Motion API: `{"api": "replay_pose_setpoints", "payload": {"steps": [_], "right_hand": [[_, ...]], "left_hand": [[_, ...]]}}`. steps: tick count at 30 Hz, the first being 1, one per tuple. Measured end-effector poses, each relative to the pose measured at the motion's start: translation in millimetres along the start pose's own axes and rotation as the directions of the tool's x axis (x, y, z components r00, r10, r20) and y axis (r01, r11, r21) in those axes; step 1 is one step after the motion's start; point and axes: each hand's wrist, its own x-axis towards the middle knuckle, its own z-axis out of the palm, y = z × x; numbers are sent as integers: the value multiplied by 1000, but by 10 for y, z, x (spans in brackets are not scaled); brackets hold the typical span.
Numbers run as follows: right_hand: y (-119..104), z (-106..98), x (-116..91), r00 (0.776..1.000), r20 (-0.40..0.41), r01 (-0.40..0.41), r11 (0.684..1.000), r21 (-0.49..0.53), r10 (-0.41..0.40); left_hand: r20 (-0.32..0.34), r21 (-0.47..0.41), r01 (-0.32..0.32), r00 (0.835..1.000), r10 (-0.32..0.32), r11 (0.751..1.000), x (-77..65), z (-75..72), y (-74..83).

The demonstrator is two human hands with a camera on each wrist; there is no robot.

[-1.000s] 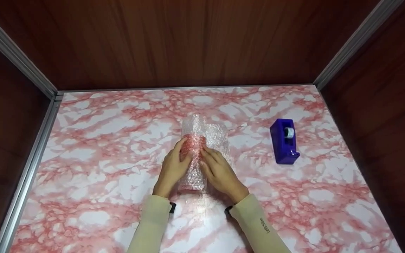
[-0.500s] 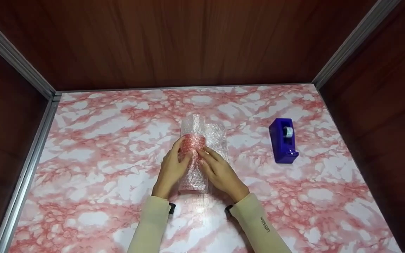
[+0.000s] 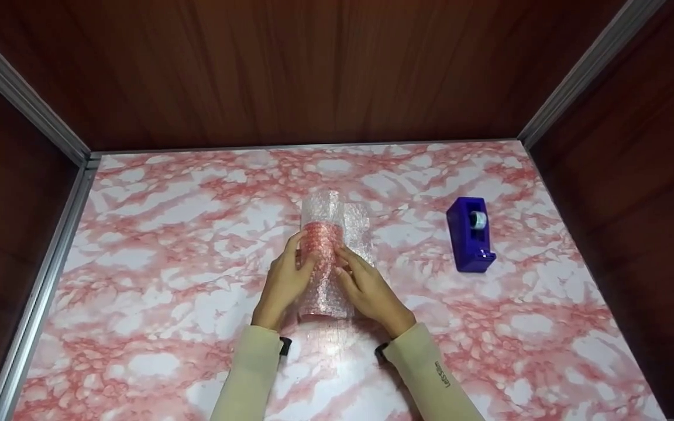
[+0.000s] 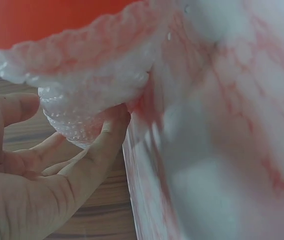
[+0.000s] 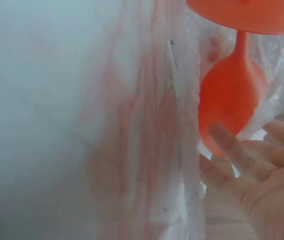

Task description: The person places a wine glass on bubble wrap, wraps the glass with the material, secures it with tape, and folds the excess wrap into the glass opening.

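Note:
In the head view, an orange goblet lies inside a roll of clear bubble wrap (image 3: 321, 206) on the table, its reddish bowl showing through. The right wrist view looks into the roll at the goblet (image 5: 231, 92), with its foot, stem and bowl visible. My left hand (image 3: 284, 283) grips the roll's left side, thumb on top and fingers around the side. On the right side, my right hand (image 3: 377, 290) holds the wrap by the fingertips, close to the bowl. A flat length of wrap (image 3: 357, 219) extends beyond the roll to the right.
A purple tape dispenser (image 3: 469, 234) with a small roll of tape stands at the right. The tabletop (image 3: 185, 245) has a red-and-white marbled pattern. Dark wood panels (image 3: 313, 70) with metal rails enclose the back and sides.
The roll has turned slightly and grown a little wider toward the right at its near end. The flat length of wrap shows less. Both hands stay at nearly the same spots.

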Motion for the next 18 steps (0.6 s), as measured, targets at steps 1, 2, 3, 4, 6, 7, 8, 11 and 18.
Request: {"api": "replay_pose_setpoints", "payload": {"steps": [1, 2, 3, 4, 6, 7, 8, 11, 18], "right_hand": [[2, 1, 0, 1000, 2, -5, 1000, 0, 5], [5, 2, 0, 1000, 6, -8, 1000, 4, 8], [6, 3, 1, 1000, 10, -10, 1000, 8, 10], [6, 2, 1, 1000, 17, -19, 1000, 11, 18], [8, -1, 4, 999, 30, -37, 999, 21, 37], [9, -4, 6, 998, 36, -46, 999, 29, 45], [10, -6, 8, 998, 39, -51, 998, 37, 49], [8, -14, 15, 997, 47, -70, 996, 56, 67], [-2, -22, 16, 988, 113, -120, 988, 102, 108]], "left_hand": [[2, 1, 3, 1000, -3, 1000, -1, -2, -2], [6, 4, 9, 1000, -9, 1000, -4, -5, -1], [10, 6, 12, 1000, -12, 1000, -8, -6, -3], [13, 8, 14, 1000, -14, 1000, -10, -7, -5], [20, 10, 19, 1000, -19, 1000, -14, -7, -10], [24, 11, 19, 1000, -20, 1000, -14, -8, -11], [28, 12, 21, 999, -21, 1000, -13, -8, -11], [33, 12, 18, 999, -18, 1000, -5, -10, -9], [41, 42, -41, 998, 39, 998, 16, -16, 0]]}}
